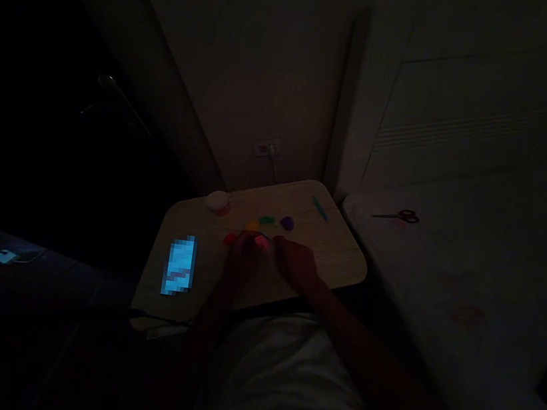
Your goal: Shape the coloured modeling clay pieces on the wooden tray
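Note:
In the head view, my left hand [243, 249] is closed around a pink lump [261, 242] that looks like modelling clay. My right hand [293, 261] is closed just right of it, and a thin, dark greenish stick [266, 236] seems to run from its fingers to the pink lump. A red lump [229, 239] lies by my left hand. Just beyond the hands are a yellow-orange lump [252, 226], a green lump [267, 220] and a purple lump [287, 223]. Dim light hides the finger details.
A pale tub [219, 202] stands at the back left of the small wooden table [208, 277]. A teal stick-shaped tool [320, 209] lies back right, and a glowing pixelated screen [179, 265] lies left. Scissors [403, 215] rest on the bed [427, 265]. A wall socket [267, 148] holds a plug.

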Demonstrator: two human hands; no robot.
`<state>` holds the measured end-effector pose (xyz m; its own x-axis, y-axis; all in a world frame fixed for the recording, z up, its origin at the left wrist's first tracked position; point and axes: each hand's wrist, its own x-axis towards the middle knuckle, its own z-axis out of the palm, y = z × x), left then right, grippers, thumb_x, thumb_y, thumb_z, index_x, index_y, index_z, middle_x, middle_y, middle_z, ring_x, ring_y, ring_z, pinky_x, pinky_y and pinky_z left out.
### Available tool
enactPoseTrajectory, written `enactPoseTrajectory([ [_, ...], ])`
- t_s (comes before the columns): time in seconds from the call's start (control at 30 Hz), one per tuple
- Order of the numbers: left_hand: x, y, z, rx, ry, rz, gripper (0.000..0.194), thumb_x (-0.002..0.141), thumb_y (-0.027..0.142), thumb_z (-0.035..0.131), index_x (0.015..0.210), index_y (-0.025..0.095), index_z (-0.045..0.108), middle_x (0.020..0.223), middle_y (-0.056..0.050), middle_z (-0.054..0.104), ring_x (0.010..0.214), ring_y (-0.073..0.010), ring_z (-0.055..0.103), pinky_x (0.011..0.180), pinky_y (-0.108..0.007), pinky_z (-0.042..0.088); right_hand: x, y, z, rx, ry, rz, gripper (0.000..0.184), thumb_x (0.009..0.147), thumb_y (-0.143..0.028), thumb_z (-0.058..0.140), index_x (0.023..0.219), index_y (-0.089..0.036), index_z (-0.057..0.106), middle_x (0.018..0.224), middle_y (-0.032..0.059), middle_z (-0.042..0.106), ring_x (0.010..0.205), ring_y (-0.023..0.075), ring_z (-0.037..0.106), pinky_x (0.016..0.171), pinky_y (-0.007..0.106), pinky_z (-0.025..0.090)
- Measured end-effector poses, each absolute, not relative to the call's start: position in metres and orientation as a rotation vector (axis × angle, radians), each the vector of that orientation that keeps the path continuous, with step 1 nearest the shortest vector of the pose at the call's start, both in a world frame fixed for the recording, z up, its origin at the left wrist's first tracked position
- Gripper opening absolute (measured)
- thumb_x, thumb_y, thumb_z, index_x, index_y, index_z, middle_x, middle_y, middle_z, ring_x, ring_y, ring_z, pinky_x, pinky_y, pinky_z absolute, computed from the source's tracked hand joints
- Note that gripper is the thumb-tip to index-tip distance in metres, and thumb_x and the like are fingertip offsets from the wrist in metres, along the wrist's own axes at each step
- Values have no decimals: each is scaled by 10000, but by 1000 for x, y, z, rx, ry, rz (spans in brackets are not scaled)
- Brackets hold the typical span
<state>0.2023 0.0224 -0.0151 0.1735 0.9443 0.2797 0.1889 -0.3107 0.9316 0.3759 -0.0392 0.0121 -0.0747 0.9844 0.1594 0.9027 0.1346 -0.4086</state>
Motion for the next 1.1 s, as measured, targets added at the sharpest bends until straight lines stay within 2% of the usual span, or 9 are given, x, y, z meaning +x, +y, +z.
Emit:
enactPoseTrajectory([
  [0.17,202,22,-11,1585,1125,1251,269,778,338,743,985,186,662,936,-50,721,862,-188,696,785,-294,550,381,-40,12,-1656,-2049,371,373,1037,-293,429,1342,-250,640,1212,91,751,1065,239,706,890,290,476],
  [0.3,203,22,-10,1501,1136,1306,317,729,314,776,982,194,629,923,-43,722,832,-179,705,745,-282,559,383,-39,7,-1598,-2021,389,378,1039,-300,441,1342,-258,663,1181,81,766,1034,232,718,863,285,479],
  [0.53,201,22,-10,1468,1142,1295,288,686,294,796,888,186,622,838,-24,720,769,-171,711,710,-277,572,387,-34,-6,-1513,-2078,358,366,1022,-324,500,1339,-276,677,1125,83,782,961,233,724,812,288,470],
  [0.7,201,20,-8,1520,1145,1272,284,674,302,818,835,189,614,810,-17,716,743,-167,699,685,-271,570,387,-35,-8,-1518,-2038,318,331,1012,-316,501,1261,-272,715,1057,91,784,936,247,717,798,304,463],
  [0.87,204,21,-11,1516,1098,1266,325,684,303,820,917,191,623,845,-25,717,755,-163,708,677,-261,575,385,-34,-7,-1555,-1877,282,263,982,-261,476,1131,-180,676,976,120,747,866,246,680,773,317,454],
  [0.97,204,21,-12,1484,1060,1279,397,682,303,838,998,196,624,914,-43,733,816,-176,727,730,-282,593,387,-30,-10,-1499,-1702,383,194,977,-264,446,1029,-181,614,880,100,710,779,233,644,716,314,447],
  [1.1,202,19,-10,1534,1017,1216,324,720,332,828,960,184,668,957,-71,753,875,-200,738,794,-317,600,392,-26,-15,-1275,-1591,554,155,975,-271,416,950,-215,559,828,59,674,719,204,610,676,303,441],
])
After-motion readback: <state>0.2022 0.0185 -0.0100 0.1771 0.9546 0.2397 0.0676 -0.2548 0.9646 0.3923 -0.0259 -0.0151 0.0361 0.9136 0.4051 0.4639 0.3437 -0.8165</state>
